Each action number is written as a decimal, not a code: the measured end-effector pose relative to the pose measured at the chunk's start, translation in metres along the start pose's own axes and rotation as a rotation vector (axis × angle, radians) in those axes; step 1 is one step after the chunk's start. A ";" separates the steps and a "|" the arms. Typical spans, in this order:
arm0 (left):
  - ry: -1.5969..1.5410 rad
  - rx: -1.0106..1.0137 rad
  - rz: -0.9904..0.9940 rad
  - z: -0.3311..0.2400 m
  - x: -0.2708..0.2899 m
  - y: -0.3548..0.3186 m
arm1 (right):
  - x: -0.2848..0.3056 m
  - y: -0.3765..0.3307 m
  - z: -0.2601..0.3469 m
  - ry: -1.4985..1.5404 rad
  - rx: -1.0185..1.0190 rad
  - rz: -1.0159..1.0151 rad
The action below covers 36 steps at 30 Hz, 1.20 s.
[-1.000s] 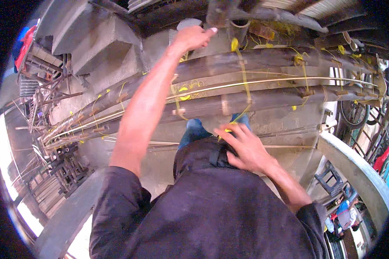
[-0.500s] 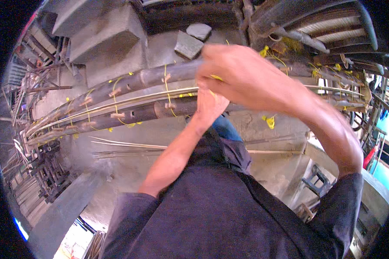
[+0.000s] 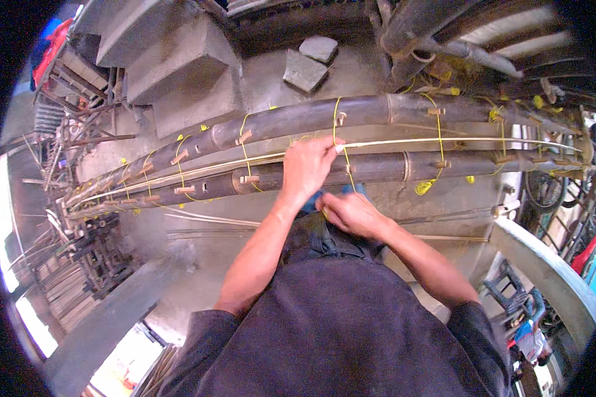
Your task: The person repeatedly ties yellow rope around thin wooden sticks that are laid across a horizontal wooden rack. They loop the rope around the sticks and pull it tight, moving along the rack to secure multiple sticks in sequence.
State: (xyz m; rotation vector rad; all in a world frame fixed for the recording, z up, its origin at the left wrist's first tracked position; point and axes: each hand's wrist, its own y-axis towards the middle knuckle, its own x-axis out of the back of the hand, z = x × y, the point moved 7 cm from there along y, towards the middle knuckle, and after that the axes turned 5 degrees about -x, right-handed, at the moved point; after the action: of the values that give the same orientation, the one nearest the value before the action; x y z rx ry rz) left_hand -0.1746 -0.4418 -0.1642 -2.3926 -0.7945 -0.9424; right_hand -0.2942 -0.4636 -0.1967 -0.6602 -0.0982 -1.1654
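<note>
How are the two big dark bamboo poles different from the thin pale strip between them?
The dark bamboo poles are thick, round and dark brown, with small wooden pegs stuck in them; the thin pale strip is slim, flat-looking and cream coloured. Yellow string loops around the poles. The left hand rests on the strip, and the right hand is below the poles. Both run lengthwise, side by side.

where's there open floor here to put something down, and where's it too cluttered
Bare concrete floor lies below the bamboo poles, right of the right hand, and above them beside two flat stones. Crowded: thin strips lower left, where the left hand rests on the poles.
</note>
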 end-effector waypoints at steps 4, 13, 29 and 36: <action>-0.939 -0.098 0.043 -0.039 0.034 0.071 | -0.002 0.026 0.009 0.123 0.181 -0.269; -0.255 0.150 0.281 0.088 0.014 0.169 | -0.004 -0.019 0.039 -0.181 0.112 -0.105; 0.075 -0.300 -0.225 0.124 0.098 -0.070 | 0.062 0.145 0.290 -0.630 0.389 -0.191; 0.057 -0.286 -0.174 0.117 0.098 -0.062 | 0.086 0.234 0.076 -0.478 -0.295 -0.515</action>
State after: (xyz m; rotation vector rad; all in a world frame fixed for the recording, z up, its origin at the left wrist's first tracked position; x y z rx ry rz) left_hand -0.1019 -0.2936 -0.1601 -2.5534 -0.9106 -1.2636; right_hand -0.0351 -0.4401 -0.2012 -1.2170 -0.5335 -1.5070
